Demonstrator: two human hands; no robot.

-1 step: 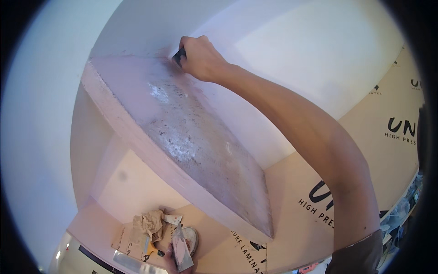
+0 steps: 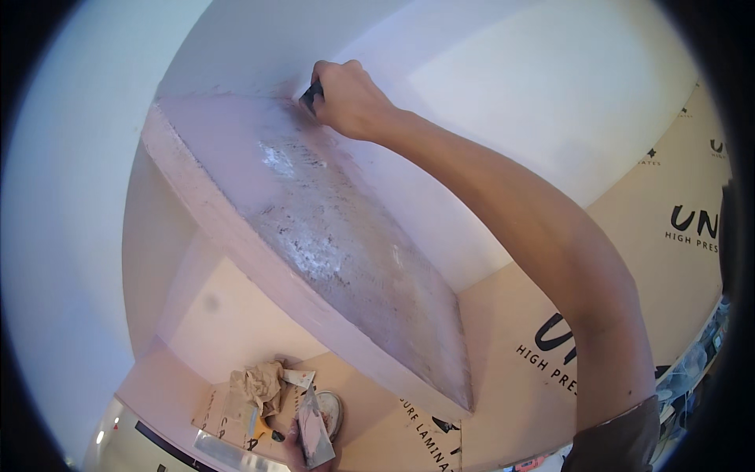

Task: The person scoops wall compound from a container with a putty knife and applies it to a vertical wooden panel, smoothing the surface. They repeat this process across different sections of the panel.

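My right hand (image 2: 350, 98) is closed round a dark-handled putty knife (image 2: 311, 95), most of which the fingers hide. It presses at the far corner of a pink-plastered ledge (image 2: 212, 141), where the ledge meets the wall. Smooth pink plaster covers the ledge's far end, while its middle is grey-brown, rough and shiny with wet patches. Low in the picture, my left hand (image 2: 294, 447) grips a flat metal blade (image 2: 316, 433) smeared with pink plaster. Part of that hand is hidden behind the blade.
Below the ledge, brown printed protective board (image 2: 370, 440) covers the surface. Crumpled brown paper (image 2: 261, 385), a yellow-handled tool (image 2: 262, 427) and a round whitish container (image 2: 333, 413) are near my left hand. A white wall (image 2: 550, 94) rises behind my right arm. Assorted items (image 2: 692, 370) lie at the right edge.
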